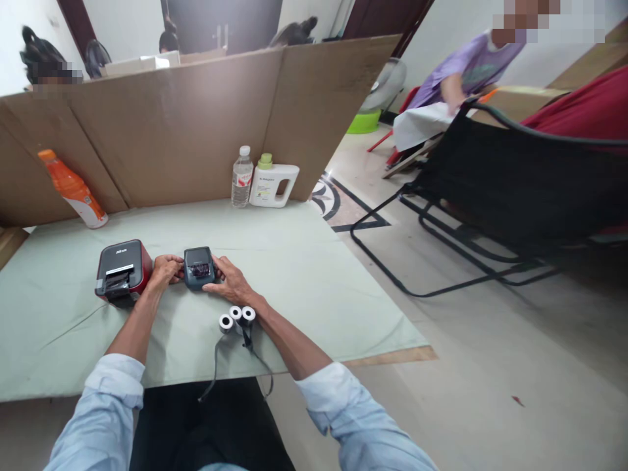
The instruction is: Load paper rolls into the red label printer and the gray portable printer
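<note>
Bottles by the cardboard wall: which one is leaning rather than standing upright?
The orange bottle at the far left, tilted against the cardboard. The clear water bottle and white detergent jug stand upright.

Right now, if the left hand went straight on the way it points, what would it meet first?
The left hand points right and already touches the small dark printer; beyond it is the right hand.

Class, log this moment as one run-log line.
left hand: on small printer | right hand: on it too | paper rolls: nearby
</note>
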A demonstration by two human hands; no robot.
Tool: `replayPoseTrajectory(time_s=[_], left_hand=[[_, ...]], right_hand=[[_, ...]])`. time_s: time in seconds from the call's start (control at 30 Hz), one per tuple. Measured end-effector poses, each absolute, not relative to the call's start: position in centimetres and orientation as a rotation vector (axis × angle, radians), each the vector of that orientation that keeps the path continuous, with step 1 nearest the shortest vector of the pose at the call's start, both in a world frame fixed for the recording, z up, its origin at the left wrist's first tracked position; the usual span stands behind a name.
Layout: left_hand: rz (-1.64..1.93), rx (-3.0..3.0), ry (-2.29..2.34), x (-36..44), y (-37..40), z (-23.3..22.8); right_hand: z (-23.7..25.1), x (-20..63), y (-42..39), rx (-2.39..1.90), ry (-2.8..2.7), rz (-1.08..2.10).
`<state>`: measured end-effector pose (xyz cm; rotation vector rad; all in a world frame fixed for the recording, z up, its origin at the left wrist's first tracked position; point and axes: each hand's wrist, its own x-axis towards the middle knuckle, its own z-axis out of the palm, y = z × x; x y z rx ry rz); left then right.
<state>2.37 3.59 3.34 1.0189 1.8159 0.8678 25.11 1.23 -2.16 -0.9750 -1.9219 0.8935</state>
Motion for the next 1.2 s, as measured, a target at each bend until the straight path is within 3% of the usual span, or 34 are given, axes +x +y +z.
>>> replayPoseTrajectory(time_s=[0.57, 0.93, 1.2], left_hand=[[0.938, 1.080, 1.784, 2.3, 3.2, 2.9], [1.106, 1.311, 1.386, 1.3, 1.5, 2.5], [1.178, 1.346, 1.422, 1.5, 3.3, 2.4]], right_hand=[[-1.6, 24.9, 1.0, -1.016, -1.945, 0.890], [-2.0, 24.7, 1.3, -1.022, -1.893, 0.886], [-2.4, 24.8, 1.6, -0.975, -1.869, 0.917]])
